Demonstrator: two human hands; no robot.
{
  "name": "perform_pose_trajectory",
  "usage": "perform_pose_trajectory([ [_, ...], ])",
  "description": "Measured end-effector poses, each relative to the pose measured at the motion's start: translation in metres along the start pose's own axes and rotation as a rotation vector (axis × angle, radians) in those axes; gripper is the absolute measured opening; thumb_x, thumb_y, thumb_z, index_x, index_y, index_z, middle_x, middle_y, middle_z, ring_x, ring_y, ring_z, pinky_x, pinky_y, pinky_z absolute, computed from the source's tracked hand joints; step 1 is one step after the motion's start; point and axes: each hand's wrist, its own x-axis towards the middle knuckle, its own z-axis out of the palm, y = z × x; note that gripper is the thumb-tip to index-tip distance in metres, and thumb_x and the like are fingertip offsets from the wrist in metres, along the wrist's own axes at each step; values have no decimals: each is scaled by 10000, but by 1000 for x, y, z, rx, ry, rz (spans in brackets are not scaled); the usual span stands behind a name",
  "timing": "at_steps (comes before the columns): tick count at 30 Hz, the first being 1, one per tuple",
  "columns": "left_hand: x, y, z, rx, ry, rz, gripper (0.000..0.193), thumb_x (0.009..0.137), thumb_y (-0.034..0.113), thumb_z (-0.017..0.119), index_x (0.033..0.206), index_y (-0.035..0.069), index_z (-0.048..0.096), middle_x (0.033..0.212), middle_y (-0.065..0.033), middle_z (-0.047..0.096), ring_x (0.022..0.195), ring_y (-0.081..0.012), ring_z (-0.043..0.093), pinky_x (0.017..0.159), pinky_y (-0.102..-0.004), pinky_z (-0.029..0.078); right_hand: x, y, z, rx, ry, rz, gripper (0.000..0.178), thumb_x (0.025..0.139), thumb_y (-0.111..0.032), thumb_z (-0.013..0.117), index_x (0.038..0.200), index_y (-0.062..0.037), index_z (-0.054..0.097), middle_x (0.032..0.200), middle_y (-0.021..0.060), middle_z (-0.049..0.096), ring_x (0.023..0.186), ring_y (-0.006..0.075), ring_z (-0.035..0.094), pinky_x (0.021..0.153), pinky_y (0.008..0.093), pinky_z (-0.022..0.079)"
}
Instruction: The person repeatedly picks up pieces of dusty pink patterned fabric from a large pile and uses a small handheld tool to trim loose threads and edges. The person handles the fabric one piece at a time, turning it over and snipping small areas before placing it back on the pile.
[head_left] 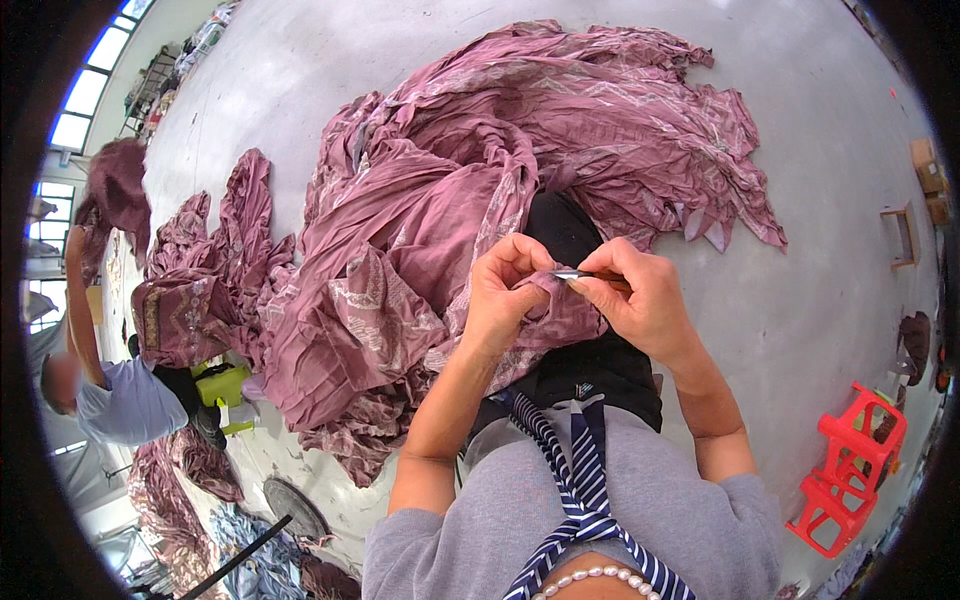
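A large heap of mauve cloth (pixel 420 220) with pale patterns lies over my lap and across the floor ahead. Between finger and thumb, my left hand (pixel 500 292) pinches a small fold of this cloth. My right hand (pixel 640 300) is closed round a small tool (pixel 570 273) with a bright metal tip and what looks like a dark handle; its exact kind cannot be made out. The tool's tip meets the cloth at my left fingertips. Both hands are close together above my black-trousered legs (pixel 570 225).
To the left, a person in a light shirt (pixel 130 400) raises dark mauve cloth (pixel 120 190) beside a yellow-green stool (pixel 225 390). Red plastic stools (pixel 850 470) stand at the right. A round dark base (pixel 297 505) and bluish cloth (pixel 255 545) lie at lower left, cardboard boxes (pixel 928 170) far right.
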Motion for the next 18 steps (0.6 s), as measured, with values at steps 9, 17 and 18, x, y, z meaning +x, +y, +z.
perform_pose_trajectory([
  [9, 2, -4, 5, -108, 180, 134, 211, 755, -123, 554, 880, 47, 535, 882, -25, 597, 777, -85, 574, 693, -205, 455, -9, -9, 14, 165, 142, 47, 422, 679, -211, 834, 948, -26, 566, 758, -21, 545, 597, 30, 446, 511, 204, 394],
  [17, 3, 8, -3, 428, 208, 257, 197, 794, -48, 504, 952, 8, 608, 842, -26, 612, 769, -80, 567, 720, -203, 439, -7, 7, 27, 215, 161, 132, 121, 792, -42, 645, 891, -21, 578, 724, -10, 539, 617, 28, 482, 528, 190, 383],
  [18, 4, 11, -8, 517, 156, 246, 198, 802, -28, 489, 947, 3, 619, 832, -25, 616, 763, -79, 566, 714, -200, 435, -5, 11, 23, 377, 119, 201, 104, 808, -43, 627, 895, -20, 575, 731, -28, 534, 626, 15, 471, 533, 180, 371],
])
